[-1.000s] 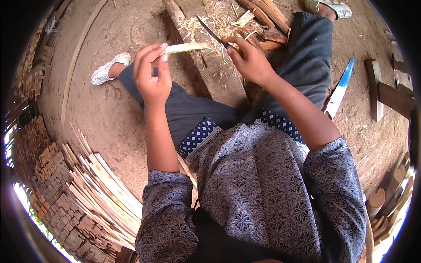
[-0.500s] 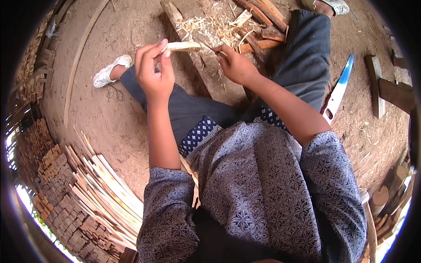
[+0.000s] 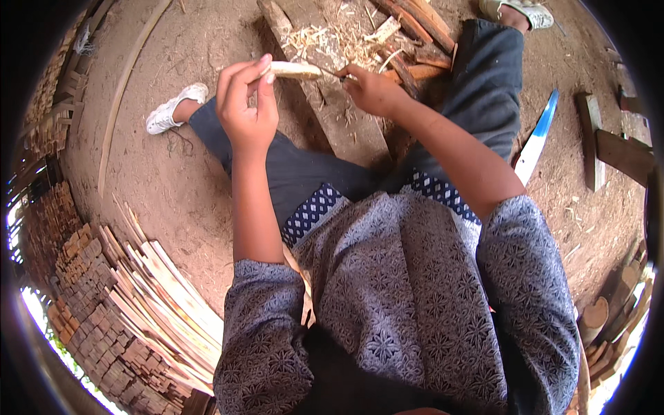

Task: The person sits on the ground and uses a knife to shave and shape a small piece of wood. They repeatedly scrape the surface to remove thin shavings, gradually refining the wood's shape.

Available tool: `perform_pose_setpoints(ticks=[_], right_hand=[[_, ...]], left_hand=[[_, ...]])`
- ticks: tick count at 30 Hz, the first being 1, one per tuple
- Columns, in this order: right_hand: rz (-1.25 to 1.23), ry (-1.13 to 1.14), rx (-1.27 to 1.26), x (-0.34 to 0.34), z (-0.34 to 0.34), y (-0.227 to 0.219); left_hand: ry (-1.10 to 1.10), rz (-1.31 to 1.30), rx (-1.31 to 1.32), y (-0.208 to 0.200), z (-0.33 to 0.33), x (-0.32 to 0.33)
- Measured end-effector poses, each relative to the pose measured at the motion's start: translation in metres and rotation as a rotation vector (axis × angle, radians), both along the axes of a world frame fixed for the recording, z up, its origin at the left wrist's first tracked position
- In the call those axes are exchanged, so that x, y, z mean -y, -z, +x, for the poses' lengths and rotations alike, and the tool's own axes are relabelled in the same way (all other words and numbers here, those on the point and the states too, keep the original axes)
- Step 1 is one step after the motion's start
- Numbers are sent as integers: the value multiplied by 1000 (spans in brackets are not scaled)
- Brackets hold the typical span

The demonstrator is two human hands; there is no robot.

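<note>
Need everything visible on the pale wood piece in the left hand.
The pale wood piece is short and slender, cream-coloured on top with a darker lower edge. It looks like bare wood. The left hand pinches its left end between thumb and fingers, hiding that end. It points rightward, roughly level across the picture, held above the wooden plank. The blade of the knife in the right hand is at its free end; whether they touch is unclear.
</note>
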State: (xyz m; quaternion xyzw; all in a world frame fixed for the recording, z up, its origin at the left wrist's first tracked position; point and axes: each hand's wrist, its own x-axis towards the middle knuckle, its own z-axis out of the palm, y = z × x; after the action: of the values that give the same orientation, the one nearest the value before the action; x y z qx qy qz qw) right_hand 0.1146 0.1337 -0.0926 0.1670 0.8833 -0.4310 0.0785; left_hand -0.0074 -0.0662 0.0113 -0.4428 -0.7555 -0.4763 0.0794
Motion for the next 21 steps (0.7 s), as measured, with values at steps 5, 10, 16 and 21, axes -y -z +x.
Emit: perform_pose_setpoints(ticks=[5, 10, 16, 21], right_hand=[[-99, 126, -236, 25, -1, -79], [-63, 118, -155, 21, 10, -18], [-23, -54, 160, -14, -8, 8], [-230, 174, 31, -7, 14, 16]], left_hand=[[-5, 37, 0, 2, 0, 4], [-14, 55, 12, -3, 0, -4], [-14, 143, 78, 4, 1, 5], [51, 183, 161, 4, 5, 18]])
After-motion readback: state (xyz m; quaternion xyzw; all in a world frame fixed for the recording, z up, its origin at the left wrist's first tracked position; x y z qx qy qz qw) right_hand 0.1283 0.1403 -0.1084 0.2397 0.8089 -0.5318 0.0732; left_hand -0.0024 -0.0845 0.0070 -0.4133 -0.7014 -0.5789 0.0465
